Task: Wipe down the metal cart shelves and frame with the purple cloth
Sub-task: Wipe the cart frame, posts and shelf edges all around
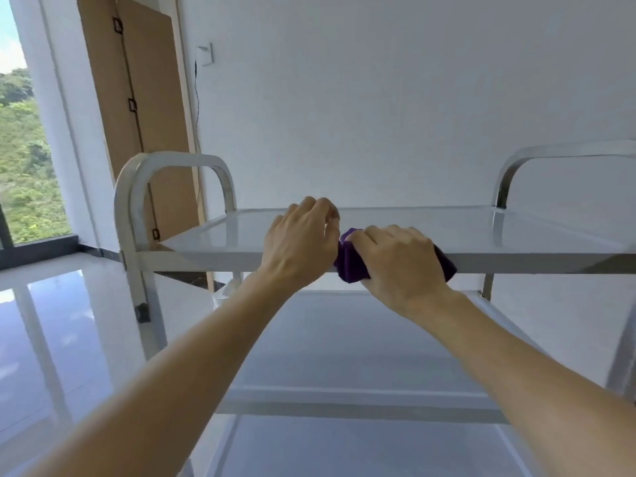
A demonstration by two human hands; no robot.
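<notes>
A metal cart stands before me, its top shelf (430, 228) shiny and bare, with a middle shelf (344, 339) and a lower shelf (344, 449) below. Curved frame handles rise at the left (172, 160) and right (550, 151) ends. The bunched purple cloth (349, 263) lies over the top shelf's front edge. My right hand (399, 263) grips the cloth, fingers curled over it. My left hand (303, 239) is beside it, fingers curled at the cloth's left end; whether it pinches the cloth is hidden by the knuckles.
A white wall is behind the cart. A brown door (144, 115) and a window (20, 149) stand at the left. The glossy white floor (62, 321) spreads to the left of the cart. A small white object (223, 294) sits on the floor behind the cart.
</notes>
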